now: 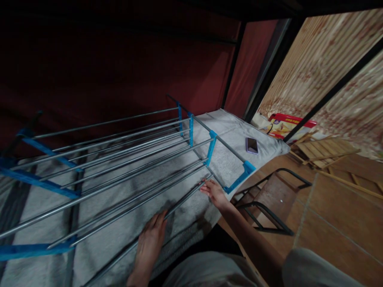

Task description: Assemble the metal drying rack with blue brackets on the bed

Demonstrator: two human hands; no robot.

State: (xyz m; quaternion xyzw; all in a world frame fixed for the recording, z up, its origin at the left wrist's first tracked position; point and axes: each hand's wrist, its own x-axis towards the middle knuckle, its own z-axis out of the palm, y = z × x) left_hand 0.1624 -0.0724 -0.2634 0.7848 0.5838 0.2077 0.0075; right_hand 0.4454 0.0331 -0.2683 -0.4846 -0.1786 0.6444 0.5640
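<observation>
A loose-ended grey metal rod (184, 200) runs diagonally across the near side of the cloth. My left hand (151, 237) is closed around its middle part. Near the rod's far end, my right hand (214, 192) pinches it between thumb and fingers. Beyond both hands stands a rack (191, 129) of parallel metal rods joined by blue plastic brackets. The blue corner bracket (245, 175) lies just to the right of my right hand, with a gap between it and the rod's tip. Another blue bracket (211, 149) grips rod ends further back.
A light grey cloth (227, 127) covers the surface under the rack. On it lies a phone (251, 145). Dark frame posts and a dark red panel (197, 75) rise behind. A metal-framed chair (275, 195) and wooden slatted pieces (326, 149) are on the tiled floor at right.
</observation>
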